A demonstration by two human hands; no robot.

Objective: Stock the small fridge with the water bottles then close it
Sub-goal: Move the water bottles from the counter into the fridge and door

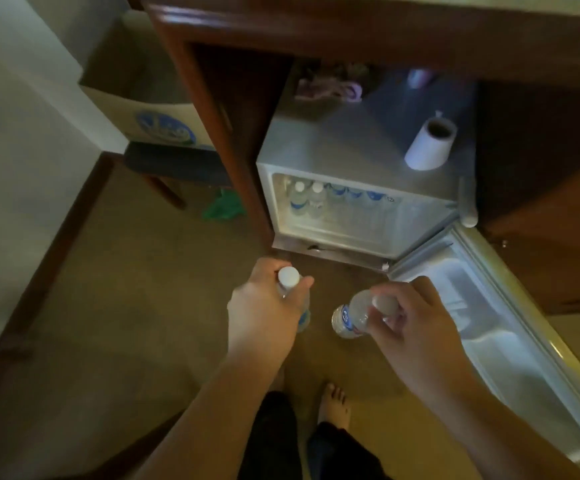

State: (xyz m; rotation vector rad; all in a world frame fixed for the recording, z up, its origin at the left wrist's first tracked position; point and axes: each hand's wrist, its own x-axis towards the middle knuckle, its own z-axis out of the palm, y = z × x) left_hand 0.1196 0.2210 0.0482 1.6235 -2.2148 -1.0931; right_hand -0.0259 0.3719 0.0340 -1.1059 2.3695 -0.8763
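While the small fridge (361, 216) stands open under the wooden cabinet (212, 109), both hands come in loaded. Over on the left, the left hand (264, 306) is wrapped round the neck of an upright water bottle (290, 278), white cap poking out on top. Moving right, the right hand (416, 327) pinches a second bottle (349, 317) by its cap end, body tilted down and to the left, dangling over the floor. That's the risky one, I'd say: a fingertip hold on a swinging bottle could slip on the way in. Inside the fridge, a row of stocked bottles (311, 199) already fills the back left, so a careless push could topple them like skittles. Open room looks better on the right of the shelf. Watch the edges too: the cabinet post crowds the fridge's left side, while the door (510, 334) hangs wide on the right, close beside the right hand.
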